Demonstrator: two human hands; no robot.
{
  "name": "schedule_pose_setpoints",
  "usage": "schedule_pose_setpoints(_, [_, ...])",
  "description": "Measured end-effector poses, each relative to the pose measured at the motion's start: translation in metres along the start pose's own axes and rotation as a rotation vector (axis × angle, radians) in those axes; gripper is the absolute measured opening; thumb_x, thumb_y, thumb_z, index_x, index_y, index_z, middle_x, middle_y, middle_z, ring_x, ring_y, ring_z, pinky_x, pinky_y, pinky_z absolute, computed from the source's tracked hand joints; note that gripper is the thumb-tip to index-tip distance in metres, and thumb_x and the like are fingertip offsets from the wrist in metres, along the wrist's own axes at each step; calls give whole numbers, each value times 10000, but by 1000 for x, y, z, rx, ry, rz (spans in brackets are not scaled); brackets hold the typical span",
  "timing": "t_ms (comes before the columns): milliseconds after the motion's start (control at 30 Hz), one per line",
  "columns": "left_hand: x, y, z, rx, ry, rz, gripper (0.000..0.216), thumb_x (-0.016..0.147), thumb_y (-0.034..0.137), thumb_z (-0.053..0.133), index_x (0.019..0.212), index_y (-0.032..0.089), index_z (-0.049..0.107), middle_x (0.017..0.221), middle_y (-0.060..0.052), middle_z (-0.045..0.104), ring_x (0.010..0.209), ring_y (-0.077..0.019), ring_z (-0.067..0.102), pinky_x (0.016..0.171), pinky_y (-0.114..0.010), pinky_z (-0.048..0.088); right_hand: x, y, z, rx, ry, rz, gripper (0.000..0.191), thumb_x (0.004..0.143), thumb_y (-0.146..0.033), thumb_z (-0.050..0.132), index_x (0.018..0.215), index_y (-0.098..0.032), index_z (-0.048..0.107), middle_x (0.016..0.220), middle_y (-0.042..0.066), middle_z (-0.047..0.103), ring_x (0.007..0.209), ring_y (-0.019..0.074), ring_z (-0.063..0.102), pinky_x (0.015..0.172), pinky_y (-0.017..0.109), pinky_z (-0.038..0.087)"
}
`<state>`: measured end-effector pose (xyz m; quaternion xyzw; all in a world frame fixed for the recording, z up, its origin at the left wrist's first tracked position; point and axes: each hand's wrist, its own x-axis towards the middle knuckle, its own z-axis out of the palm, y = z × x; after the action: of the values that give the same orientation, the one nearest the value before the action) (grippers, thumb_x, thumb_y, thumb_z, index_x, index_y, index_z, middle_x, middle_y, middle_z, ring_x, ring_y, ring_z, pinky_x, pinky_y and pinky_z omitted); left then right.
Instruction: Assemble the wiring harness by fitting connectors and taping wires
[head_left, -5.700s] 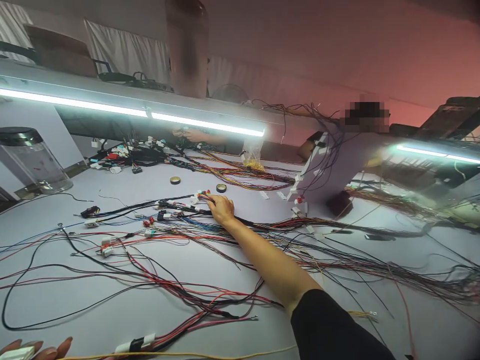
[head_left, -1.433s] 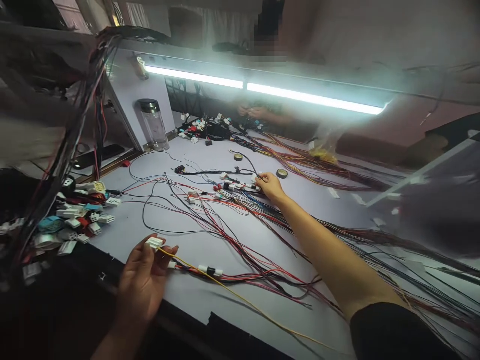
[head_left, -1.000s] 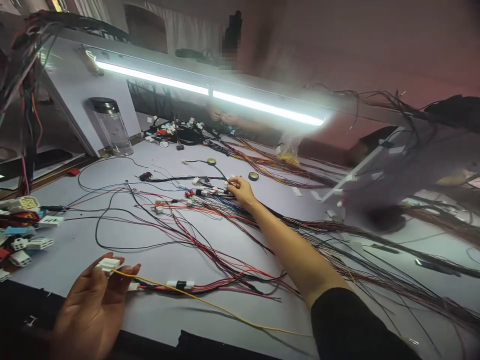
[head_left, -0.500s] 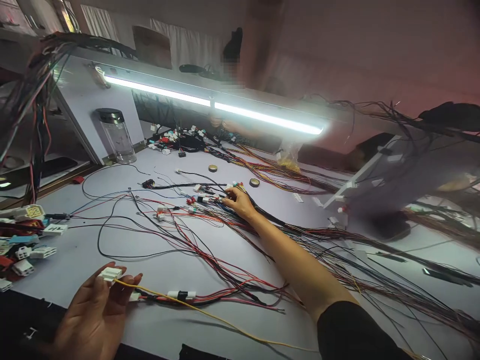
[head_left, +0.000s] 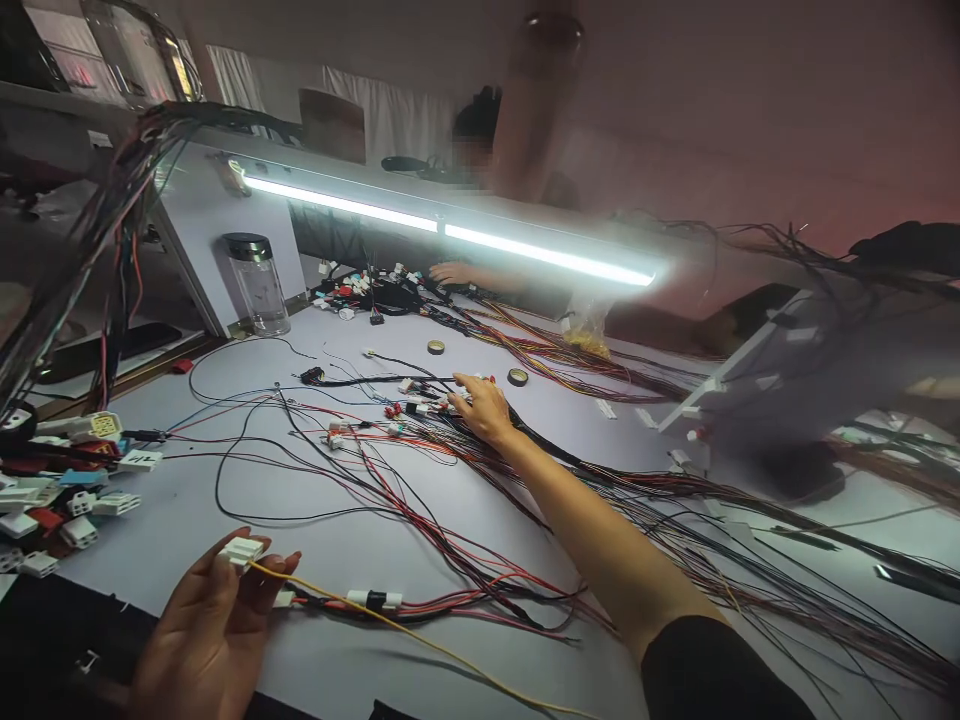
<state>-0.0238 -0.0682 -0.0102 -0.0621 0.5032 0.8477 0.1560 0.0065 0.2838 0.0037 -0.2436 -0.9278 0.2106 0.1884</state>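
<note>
My left hand (head_left: pixel 214 635), near the front edge of the table, pinches a white plastic connector (head_left: pixel 241 551) between thumb and fingers. A yellow wire (head_left: pixel 397 625) runs from that connector down to the right. Just behind the fingertips lie red and black wires with a white connector taped in black (head_left: pixel 375 600). My right arm reaches across the table. My right hand (head_left: pixel 486 412) rests over a wire bundle with small white, black and red connectors (head_left: pixel 415 408), thumb and fingers apart. What lies under the palm is hidden.
Many connectors (head_left: pixel 82 505) are heaped at the left. A glass bottle (head_left: pixel 259 290) stands back left, near a hanging cable bundle (head_left: pixel 112 260). Two tape rolls (head_left: pixel 517 377) lie mid-table. A lamp (head_left: pixel 547 255) spans the back. Another person's hand (head_left: pixel 457 273) touches a far harness pile.
The view has swung slightly left. My left hand keeps the white connector. My right-hand fingers look a little more spread over the bundle. The other person's hand has moved onto the far pile.
</note>
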Motion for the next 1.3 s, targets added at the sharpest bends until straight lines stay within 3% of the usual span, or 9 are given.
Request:
schedule_pose_setpoints(133, [1, 0, 0, -11, 5, 17, 335, 637, 410, 827, 890, 240, 688, 848, 69, 698, 714, -120, 680, 757, -205, 590, 26, -31, 5, -45, -22, 1, 365, 931, -395, 507, 1274, -277, 551, 1255, 62, 632, 1169, 246, 516, 985, 410, 316])
schedule_pose_setpoints(267, [-1, 1, 0, -8, 8, 9, 357, 644, 429, 821, 911, 234, 685, 836, 51, 702, 719, -127, 687, 742, -200, 586, 58, -65, 22, -42, -85, 63, 284, 931, -418, 473, 986, -210, 658, 958, 94, 717, 994, 269, 594, 900, 425, 329])
schedule_pose_setpoints(400, [-3, 2, 0, -34, 23, -20, 400, 616, 434, 838, 921, 231, 681, 834, 37, 705, 719, -133, 688, 731, -202, 583, 70, -84, 29, 25, -81, 76, 351, 960, -347, 406, 778, -188, 660, 727, 50, 686, 789, 217, 617, 809, 369, 368])
schedule_pose_setpoints(500, [-4, 1, 1, -59, 0, 26, 403, 617, 408, 846, 933, 221, 682, 852, 35, 704, 721, -132, 687, 752, -222, 586, 52, -86, 24, 111, -42, -27, 361, 976, -358, 389, 819, -190, 668, 770, 31, 682, 770, 178, 611, 737, 292, 395])
schedule_pose_setpoints(667, [-5, -1, 2, -113, -29, 68, 369, 631, 372, 847, 922, 217, 683, 879, 29, 708, 722, -128, 687, 756, -225, 577, -11, -78, 14, 278, 8, -293, 299, 976, -369, 429, 958, -199, 675, 917, 41, 684, 855, 154, 609, 767, 254, 427])
schedule_pose_setpoints(767, [-6, -1, 2, -121, -57, 85, 316, 696, 364, 807, 942, 210, 682, 1083, -14, 704, 739, -117, 684, 754, -221, 568, -49, -71, 15, 355, 89, -524, 306, 977, -379, 449, 918, -200, 690, 834, 49, 686, 772, 159, 604, 739, 283, 433])
schedule_pose_setpoints(833, [-6, -2, 2, -118, -85, 88, 281, 738, 355, 777, 951, 201, 679, 1213, -50, 665, 748, -114, 685, 772, -231, 564, -69, -66, 17, 336, 111, -596, 294, 980, -370, 456, 914, -208, 692, 813, 46, 688, 750, 157, 601, 730, 292, 430])
schedule_pose_setpoints(1033, [-8, -3, 0, -121, -131, 75, 261, 762, 347, 760, 963, 204, 675, 1286, -73, 624, 866, -133, 681, 848, -260, 544, -98, -54, 18, 263, 65, -652, 232, 973, -331, 494, 904, -229, 691, 797, 35, 692, 757, 150, 615, 755, 306, 421])
schedule_pose_setpoints(1300, [-7, -5, -1, -123, -90, 110, 229, 788, 334, 738, 974, 209, 695, 1259, -52, 621, 1117, -207, 612, 956, -308, 504, -98, -58, 9, 344, 196, -556, 210, 970, -301, 492, 939, -235, 688, 837, 44, 700, 802, 170, 626, 796, 341, 441])
